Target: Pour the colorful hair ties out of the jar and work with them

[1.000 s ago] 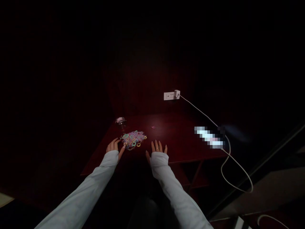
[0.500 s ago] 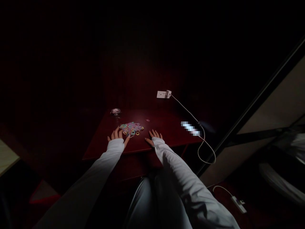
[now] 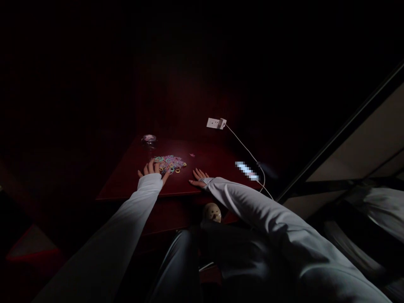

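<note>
A loose pile of small pastel hair ties [image 3: 172, 163] lies on the dark red table [image 3: 126, 181]. My left hand [image 3: 153, 169] is at the pile's left edge with fingers spread and bent, its thumb touching or very near the closest rings; I see nothing gripped in it. To the right of the pile, my right hand [image 3: 199, 177] rests on the tabletop by the front edge, fingers stretched and apart, holding nothing. Beyond the pile lies a small pink piece [image 3: 192, 155], too small to name. At the back left stands a round clear container [image 3: 149, 139] with something pale pink on top.
A white wall socket [image 3: 216, 123] with a plugged-in charger sits behind the table. Its white cable [image 3: 243, 145] runs down to a bright, blurred-out device [image 3: 247, 171] on the table's right. Below the front edge, a pale rounded object with dark spots [image 3: 212, 212] shows near my legs.
My view has shifted a little, and the right forearm now angles more outward. The pale spotted object below the table has come into view. Both hands stay beside the pile.
</note>
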Demonstrator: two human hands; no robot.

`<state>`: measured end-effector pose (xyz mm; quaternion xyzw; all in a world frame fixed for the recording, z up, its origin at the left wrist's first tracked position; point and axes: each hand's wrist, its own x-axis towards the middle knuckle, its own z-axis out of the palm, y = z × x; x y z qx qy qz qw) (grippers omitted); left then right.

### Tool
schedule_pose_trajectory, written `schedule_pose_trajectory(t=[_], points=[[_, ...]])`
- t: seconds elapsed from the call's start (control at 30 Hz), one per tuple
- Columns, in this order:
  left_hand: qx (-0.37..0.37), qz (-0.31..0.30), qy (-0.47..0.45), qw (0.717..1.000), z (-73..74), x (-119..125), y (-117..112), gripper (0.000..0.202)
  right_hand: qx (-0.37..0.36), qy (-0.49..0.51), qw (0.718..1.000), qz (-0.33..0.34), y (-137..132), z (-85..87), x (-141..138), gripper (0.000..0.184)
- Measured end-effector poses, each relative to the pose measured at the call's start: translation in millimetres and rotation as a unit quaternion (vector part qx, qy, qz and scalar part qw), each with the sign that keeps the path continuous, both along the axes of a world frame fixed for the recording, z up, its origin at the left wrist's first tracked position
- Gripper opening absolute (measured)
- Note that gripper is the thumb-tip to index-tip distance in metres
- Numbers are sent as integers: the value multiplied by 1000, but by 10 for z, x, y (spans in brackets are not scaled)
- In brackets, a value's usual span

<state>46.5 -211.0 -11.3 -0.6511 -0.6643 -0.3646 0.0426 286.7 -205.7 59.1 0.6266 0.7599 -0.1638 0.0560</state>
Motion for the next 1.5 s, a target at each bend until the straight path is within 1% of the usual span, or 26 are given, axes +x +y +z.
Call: schedule_pose_trajectory(t=[0.07, 0.1, 0.17, 0.2, 0.23, 0.3, 0.4, 0.43, 0.5, 0.57, 0.67, 0.77, 0.83, 0.93, 0.97, 1.0, 1.03, 1.13, 1.23, 1.33, 1.43, 1.5], points=[[9, 5, 1, 1000, -24, 42, 41, 55, -2, -7, 1000, 3, -44, -45, 5, 79], [14, 8, 2, 1000, -35, 59, 63, 54, 11, -8, 1000, 6, -71, -74, 10, 78], [21, 15, 9, 1000, -53, 84, 111, 52, 69, -11, 998, 2, -118, -129, 20, 76], [24, 21, 12, 999, -60, 92, 136, 50, 86, -10, 996, 4, -129, -147, 22, 75], [28, 30, 10, 999, -66, 99, 163, 49, 108, -7, 994, 9, -125, -154, 17, 74], [37, 18, 12, 999, -79, 105, 218, 48, 169, 2, 985, 22, -56, -123, -20, 68], [56, 6, 13, 998, -94, 102, 294, 46, 254, 40, 966, 27, 215, 22, -170, 63], [62, 5, 14, 998, -95, 99, 316, 46, 281, 63, 958, 12, 341, 79, -241, 58], [71, 3, 20, 997, -84, 84, 356, 45, 313, 112, 943, -8, 610, 170, -393, 43], [74, -5, 34, 997, -50, 53, 401, 44, 333, 160, 929, -19, 858, 203, -531, 37], [69, -19, 55, 996, 49, -27, 505, 42, 330, 223, 916, -59, 1109, 132, -656, 35], [60, -26, 58, 996, 174, -109, 661, 35, 319, 278, 901, -96, 1215, -14, -650, 37], [60, -7, 34, 998, 239, -127, 772, 30, 307, 303, 897, -99, 1252, -110, -594, 39], [63, 7, 12, 998, 276, -78, 908, 36, 325, 322, 885, -90, 1302, -220, -502, 41], [57, 2, 15, 998, 276, -48, 940, 36, 321, 327, 885, -85, 1314, -245, -479, 40], [47, -15, 27, 998, 273, -16, 966, 36, 319, 330, 885, -75, 1320, -265, -460, 39], [39, -27, 40, 998, 268, 15, 986, 35, 314, 332, 887, -62, 1320, -278, -446, 38], [20, -36, 59, 997, 263, 80, 1029, 32, 308, 331, 891, -23, 1276, -274, -420, 34], [30, -29, 56, 998, 302, 118, 1044, 32, 297, 319, 900, -22, 1191, -225, -422, 35], [47, -25, 53, 997, 394, 185, 1016, 28, 294, 290, 911, -27, 1100, -181, -449, 35], [34, -40, 71, 996, 479, 251, 959, 17, 306, 274, 912, -21, 1040, -178, -476, 35], [25, -67, 86, 994, 488, 240, 930, 16, 310, 279, 909, -15, 1040, -196, -476, 34]])
